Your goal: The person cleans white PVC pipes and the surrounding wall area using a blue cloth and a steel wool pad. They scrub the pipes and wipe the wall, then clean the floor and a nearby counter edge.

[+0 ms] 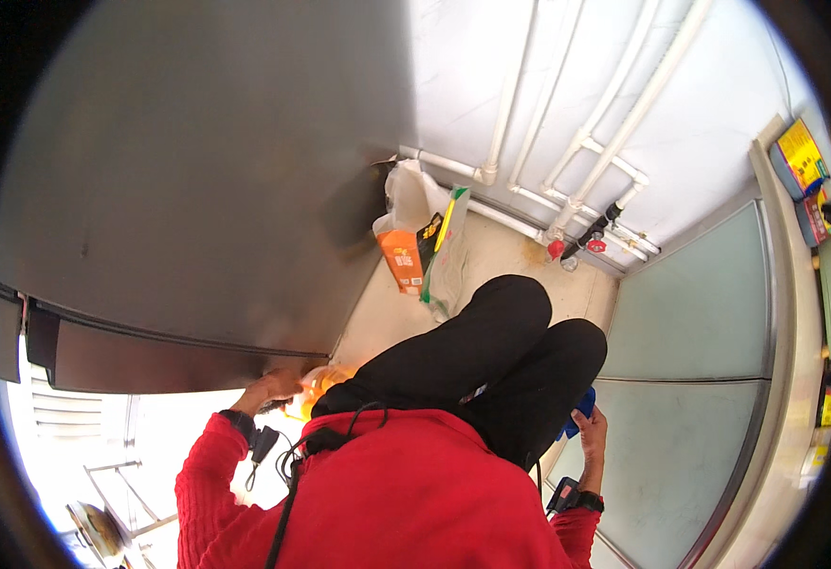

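My left hand (276, 386) is at the low corner of a dark refrigerator door (173, 361), its fingers partly hidden. Right beside those fingers lies an orange, see-through plastic item (323, 380), partly covered by my thigh; whether the hand grips it or only touches the door, I cannot tell. On the other side, next to my knee, my right hand (591, 427) pinches a blue item (582, 412), perhaps a cloth, mostly hidden behind my leg.
The refrigerator's grey side (195, 178) rises at the left. Bags and an orange packet (402, 259) stand on the floor by white pipes (600, 163) with red valve handles (596, 245). Frosted glass cabinet doors (685, 299) line the right, below a counter (799, 355) holding boxes (799, 160).
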Demonstrator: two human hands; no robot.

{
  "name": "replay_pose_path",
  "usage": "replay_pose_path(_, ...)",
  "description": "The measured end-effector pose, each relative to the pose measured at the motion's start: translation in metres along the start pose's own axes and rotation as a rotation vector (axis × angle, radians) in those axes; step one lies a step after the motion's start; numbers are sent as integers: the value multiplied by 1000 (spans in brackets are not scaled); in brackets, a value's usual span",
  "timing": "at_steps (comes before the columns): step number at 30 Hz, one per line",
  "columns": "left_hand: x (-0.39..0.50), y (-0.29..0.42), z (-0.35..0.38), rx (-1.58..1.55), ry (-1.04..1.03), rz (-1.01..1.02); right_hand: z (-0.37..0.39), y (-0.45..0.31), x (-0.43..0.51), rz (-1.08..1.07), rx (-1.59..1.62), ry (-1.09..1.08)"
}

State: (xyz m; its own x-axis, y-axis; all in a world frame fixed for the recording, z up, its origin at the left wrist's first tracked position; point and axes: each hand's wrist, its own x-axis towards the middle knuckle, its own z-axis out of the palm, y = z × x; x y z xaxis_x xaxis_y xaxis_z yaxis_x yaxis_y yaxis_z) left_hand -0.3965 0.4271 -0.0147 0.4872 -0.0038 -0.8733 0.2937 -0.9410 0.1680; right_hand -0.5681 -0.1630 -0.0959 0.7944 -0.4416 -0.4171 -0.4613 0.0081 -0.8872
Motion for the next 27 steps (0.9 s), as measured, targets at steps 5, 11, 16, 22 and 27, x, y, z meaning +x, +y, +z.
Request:
replay_pose_path(5,-11,80,-23,419,286,128,5,-6,-3,8,19,13)
replay_pose_path(11,17,212,-74,85,592,591,1,-14,-16,78,-58,45)
replay_pose_path(16,68,311,-100,272,621,496,2,-5,-30,114,18,115)
replay_pose_path(22,131,307,-113,337,600,241,-2,10,-48,192,-49,172)
replay_pose_path(27,133,263,-101,400,754,389,2,17,-54,129,-38,186)
